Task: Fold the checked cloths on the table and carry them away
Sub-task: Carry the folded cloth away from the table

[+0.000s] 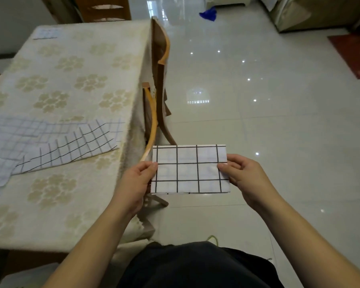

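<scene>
A folded white cloth with black checks (188,170) is held flat in the air over the floor, to the right of the table. My left hand (138,181) pinches its left edge, thumb on top. Its right edge is pinched the same way by my right hand (244,176). On the table (75,65) at the left lies an unfolded black-checked cloth (71,146), partly over pale blue-checked cloths (10,138). A small folded pale checked cloth (47,33) sits at the table's far left corner.
Two wooden chairs (161,84) are pushed in at the table's right side, close to my left hand. Shiny tiled floor (258,100) spreads to the right. A blue object (208,14) lies on the floor far back, a red mat (353,53) at the right edge.
</scene>
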The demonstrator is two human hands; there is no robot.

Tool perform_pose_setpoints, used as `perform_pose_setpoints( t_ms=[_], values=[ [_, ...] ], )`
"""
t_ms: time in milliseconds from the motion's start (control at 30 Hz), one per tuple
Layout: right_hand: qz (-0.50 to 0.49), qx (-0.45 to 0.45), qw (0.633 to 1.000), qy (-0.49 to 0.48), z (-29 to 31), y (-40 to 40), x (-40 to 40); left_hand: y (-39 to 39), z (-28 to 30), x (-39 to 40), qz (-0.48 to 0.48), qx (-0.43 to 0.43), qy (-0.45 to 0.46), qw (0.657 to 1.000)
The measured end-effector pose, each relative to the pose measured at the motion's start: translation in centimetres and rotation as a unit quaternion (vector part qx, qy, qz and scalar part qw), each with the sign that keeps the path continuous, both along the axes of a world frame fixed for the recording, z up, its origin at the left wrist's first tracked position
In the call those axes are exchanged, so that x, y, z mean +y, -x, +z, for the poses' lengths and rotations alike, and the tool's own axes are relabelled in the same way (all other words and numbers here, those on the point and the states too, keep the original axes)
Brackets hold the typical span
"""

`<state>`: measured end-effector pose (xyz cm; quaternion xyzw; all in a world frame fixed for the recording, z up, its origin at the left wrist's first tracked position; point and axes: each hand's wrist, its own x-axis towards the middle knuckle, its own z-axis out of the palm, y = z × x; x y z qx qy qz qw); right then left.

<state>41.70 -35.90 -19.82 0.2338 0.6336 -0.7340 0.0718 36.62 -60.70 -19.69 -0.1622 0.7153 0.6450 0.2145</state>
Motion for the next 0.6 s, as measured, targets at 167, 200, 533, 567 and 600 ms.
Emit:
perform_pose_setpoints(
  t_ms=[167, 200, 533, 567, 600],
  values=[
    [-0.038, 0.006, 0.999, 0.004, 0.3, 0.2, 2.4, 1.0, 0.3, 2.0, -0.044, 0.015, 0.030, 0.998],
    [-0.043, 0.005, 0.999, 0.006, 0.3, 0.5, 2.7, 1.5, 0.3, 2.2, -0.050, 0.019, 0.029, 0.998],
    [-0.056, -0.053, 0.997, 0.028, -1.5, 8.9, 3.7, 10.5, -1.9, 2.8, -0.079, 0.042, 0.043, 0.995],
    [-0.058, -0.061, 0.996, 0.025, -1.4, 9.7, 3.8, 11.3, -1.8, 3.1, -0.084, 0.043, 0.047, 0.994],
    [-0.059, -0.068, 0.996, 0.019, -1.3, 10.9, 4.0, 12.5, -1.9, 3.3, -0.081, 0.045, 0.046, 0.995]
  ],
)
